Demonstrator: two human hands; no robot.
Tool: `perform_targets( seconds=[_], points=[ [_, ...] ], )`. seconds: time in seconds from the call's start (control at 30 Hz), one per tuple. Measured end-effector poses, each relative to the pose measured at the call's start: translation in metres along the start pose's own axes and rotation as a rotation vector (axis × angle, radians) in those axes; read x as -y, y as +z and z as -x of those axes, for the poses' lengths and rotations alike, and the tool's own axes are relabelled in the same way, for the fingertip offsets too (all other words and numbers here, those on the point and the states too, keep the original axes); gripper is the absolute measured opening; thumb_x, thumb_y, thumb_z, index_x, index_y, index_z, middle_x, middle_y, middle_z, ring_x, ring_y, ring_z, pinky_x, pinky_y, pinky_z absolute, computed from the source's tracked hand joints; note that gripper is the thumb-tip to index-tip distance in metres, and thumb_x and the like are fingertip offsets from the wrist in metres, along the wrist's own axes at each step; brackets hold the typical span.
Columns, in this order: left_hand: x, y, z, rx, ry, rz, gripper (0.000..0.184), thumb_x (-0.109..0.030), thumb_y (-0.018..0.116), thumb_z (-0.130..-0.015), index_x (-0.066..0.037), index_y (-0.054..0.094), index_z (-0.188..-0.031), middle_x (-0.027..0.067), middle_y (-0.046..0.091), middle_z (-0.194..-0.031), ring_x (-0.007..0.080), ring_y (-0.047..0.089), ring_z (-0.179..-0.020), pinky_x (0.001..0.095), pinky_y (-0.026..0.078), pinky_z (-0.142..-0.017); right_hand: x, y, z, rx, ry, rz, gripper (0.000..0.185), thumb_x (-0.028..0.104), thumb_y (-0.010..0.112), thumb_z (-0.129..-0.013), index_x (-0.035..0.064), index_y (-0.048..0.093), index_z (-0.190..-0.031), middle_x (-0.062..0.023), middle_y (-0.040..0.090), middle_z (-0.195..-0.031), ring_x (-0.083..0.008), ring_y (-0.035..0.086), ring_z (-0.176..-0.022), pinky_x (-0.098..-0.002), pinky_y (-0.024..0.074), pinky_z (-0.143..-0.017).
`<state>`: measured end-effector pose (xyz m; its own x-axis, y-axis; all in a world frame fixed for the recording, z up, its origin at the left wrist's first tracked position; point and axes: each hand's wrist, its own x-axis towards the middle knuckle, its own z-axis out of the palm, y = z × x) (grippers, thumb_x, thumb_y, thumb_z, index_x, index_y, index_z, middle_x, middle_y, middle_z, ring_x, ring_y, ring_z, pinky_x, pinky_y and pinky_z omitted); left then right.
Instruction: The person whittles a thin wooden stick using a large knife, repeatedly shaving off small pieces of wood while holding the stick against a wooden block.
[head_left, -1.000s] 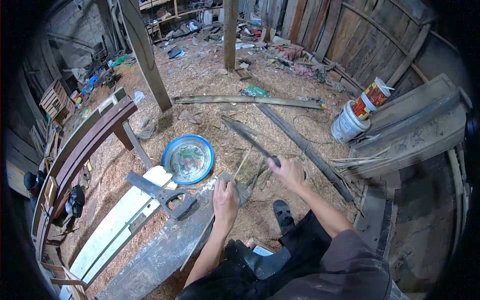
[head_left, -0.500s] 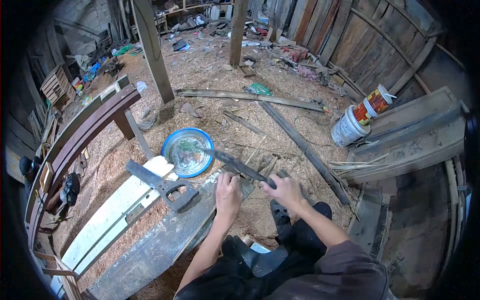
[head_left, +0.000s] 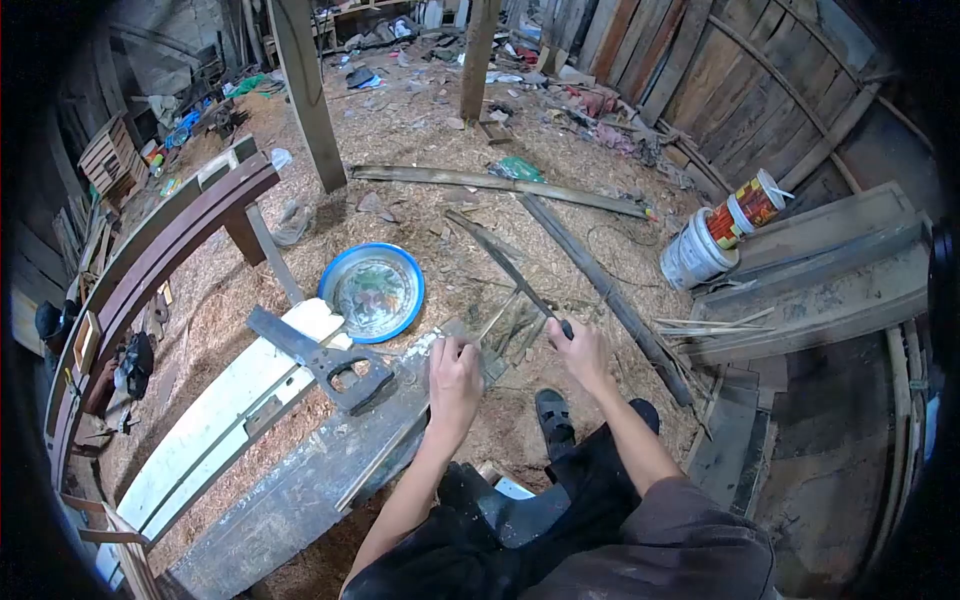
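My left hand (head_left: 453, 380) is closed on a thin wooden strip (head_left: 383, 455), which lies along the grey board (head_left: 290, 495) and sticks out past my fingers. My right hand (head_left: 580, 355) is wrapped round the dark handle of a long-bladed knife (head_left: 515, 275). The blade points up and to the left, beyond the strip's far end and apart from my left hand. Left of my left hand, a handsaw (head_left: 325, 362) rests across the white board (head_left: 220, 420) and the grey board. A blue-rimmed basin (head_left: 371, 292) sits just beyond the saw.
Wood shavings cover the ground. A dark beam (head_left: 605, 290) and a long plank (head_left: 500, 183) lie ahead. Stacked buckets (head_left: 700, 248) stand at right beside a wooden trough-like piece (head_left: 820, 290). A curved brown frame (head_left: 165, 250) is at left; two posts (head_left: 305, 95) rise ahead.
The knife swung down leftward toward the basin side, then back up and away. My left hand stays closed on the strip. The view has shifted slightly.
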<state>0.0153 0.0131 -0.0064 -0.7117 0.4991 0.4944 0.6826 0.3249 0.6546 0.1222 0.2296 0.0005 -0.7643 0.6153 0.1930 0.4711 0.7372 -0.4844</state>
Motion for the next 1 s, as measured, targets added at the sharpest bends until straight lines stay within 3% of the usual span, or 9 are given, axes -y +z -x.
perform_targets(
  seconds=[0.1, 0.13, 0.23, 0.3, 0.4, 0.57, 0.63, 0.8, 1.0],
  points=[
    [0.001, -0.001, -0.002, -0.002, 0.012, 0.019, 0.018, 0.010, 0.065, -0.077, 0.003, 0.068, -0.093, 0.0179, 0.062, -0.099, 0.0379, 0.058, -0.096, 0.0474, 0.050, -0.085, 0.008, 0.015, 0.019, 0.069, 0.042, -0.068, 0.061, 0.062, 0.052, -0.101, 0.0051, 0.065, -0.084, -0.0152, 0.062, -0.057, -0.0349, 0.065, -0.051, -0.0481, 0.0485, -0.050],
    [0.000, -0.002, -0.001, 0.004, 0.008, 0.019, 0.018, 0.010, 0.065, -0.077, 0.003, 0.068, -0.093, 0.0179, 0.062, -0.099, 0.0379, 0.058, -0.096, 0.0474, 0.050, -0.085, 0.006, 0.029, 0.030, -0.123, -0.146, -0.045, 0.061, 0.063, 0.051, -0.101, 0.0066, 0.064, -0.083, -0.0117, 0.062, -0.055, -0.0270, 0.063, -0.047, -0.0435, 0.0450, -0.042],
    [0.001, -0.003, -0.006, 0.014, -0.016, 0.028, 0.020, 0.011, 0.064, -0.077, 0.003, 0.067, -0.096, 0.0186, 0.061, -0.100, 0.0385, 0.058, -0.098, 0.0479, 0.050, -0.086, -0.005, 0.020, 0.040, 0.018, -0.306, 0.129, 0.063, 0.064, 0.051, -0.101, 0.0059, 0.062, -0.081, -0.0136, 0.062, -0.056, -0.0279, 0.064, -0.049, -0.0441, 0.0452, -0.042],
    [0.002, -0.003, -0.002, 0.006, 0.002, 0.043, 0.022, 0.011, 0.062, -0.078, 0.003, 0.067, -0.098, 0.0189, 0.061, -0.100, 0.0389, 0.057, -0.099, 0.0481, 0.050, -0.086, -0.016, 0.012, 0.019, 0.181, -0.165, 0.137, 0.063, 0.064, 0.051, -0.100, 0.0045, 0.064, -0.083, -0.0163, 0.061, -0.056, -0.0333, 0.065, -0.052, -0.0493, 0.0480, -0.050],
    [0.001, -0.002, 0.002, 0.028, 0.010, 0.005, 0.023, 0.011, 0.061, -0.079, 0.003, 0.067, -0.099, 0.0192, 0.060, -0.100, 0.0388, 0.057, -0.098, 0.0481, 0.050, -0.086, -0.037, 0.024, -0.010, -0.159, 0.095, 0.035, 0.062, 0.062, 0.049, -0.101, 0.0052, 0.066, -0.085, -0.0146, 0.061, -0.057, -0.0339, 0.065, -0.054, -0.0506, 0.0478, -0.055],
    [0.003, 0.000, -0.002, 0.020, 0.023, -0.021, 0.022, 0.010, 0.061, -0.079, 0.003, 0.065, -0.099, 0.0188, 0.061, -0.099, 0.0388, 0.057, -0.096, 0.0475, 0.050, -0.085, -0.012, 0.013, 0.031, 0.029, 0.010, -0.007, 0.057, 0.060, 0.052, -0.100, 0.0066, 0.068, -0.088, -0.0142, 0.062, -0.057, -0.0340, 0.066, -0.055, -0.0489, 0.0501, -0.054],
    [0.002, -0.002, -0.003, 0.018, 0.037, -0.038, 0.020, 0.010, 0.060, -0.079, 0.003, 0.064, -0.097, 0.0184, 0.061, -0.098, 0.0385, 0.057, -0.095, 0.0473, 0.050, -0.085, -0.005, 0.021, 0.047, -0.005, -0.191, 0.067, 0.058, 0.061, 0.052, -0.100, 0.0072, 0.067, -0.085, -0.0136, 0.061, -0.055, -0.0348, 0.066, -0.054, -0.0482, 0.0503, -0.052],
    [0.004, -0.003, -0.002, 0.025, 0.053, -0.080, 0.021, 0.011, 0.060, -0.078, 0.002, 0.063, -0.097, 0.0182, 0.061, -0.098, 0.0379, 0.057, -0.094, 0.0473, 0.050, -0.084, -0.003, 0.014, 0.014, 0.007, 0.088, 0.009, 0.061, 0.063, 0.050, -0.100, 0.0061, 0.065, -0.083, -0.0193, 0.062, -0.058, -0.0408, 0.068, -0.060, -0.0520, 0.0533, -0.061],
    [0.004, 0.000, -0.005, 0.014, 0.051, -0.114, 0.019, 0.010, 0.060, -0.079, 0.002, 0.061, -0.096, 0.0189, 0.060, -0.096, 0.0378, 0.057, -0.093, 0.0474, 0.049, -0.085, 0.032, -0.001, 0.051, 0.098, -0.100, -0.006, 0.063, 0.065, 0.049, -0.100, 0.0064, 0.064, -0.085, -0.0178, 0.064, -0.058, -0.0398, 0.068, -0.058, -0.0531, 0.0533, -0.060]
  ],
)
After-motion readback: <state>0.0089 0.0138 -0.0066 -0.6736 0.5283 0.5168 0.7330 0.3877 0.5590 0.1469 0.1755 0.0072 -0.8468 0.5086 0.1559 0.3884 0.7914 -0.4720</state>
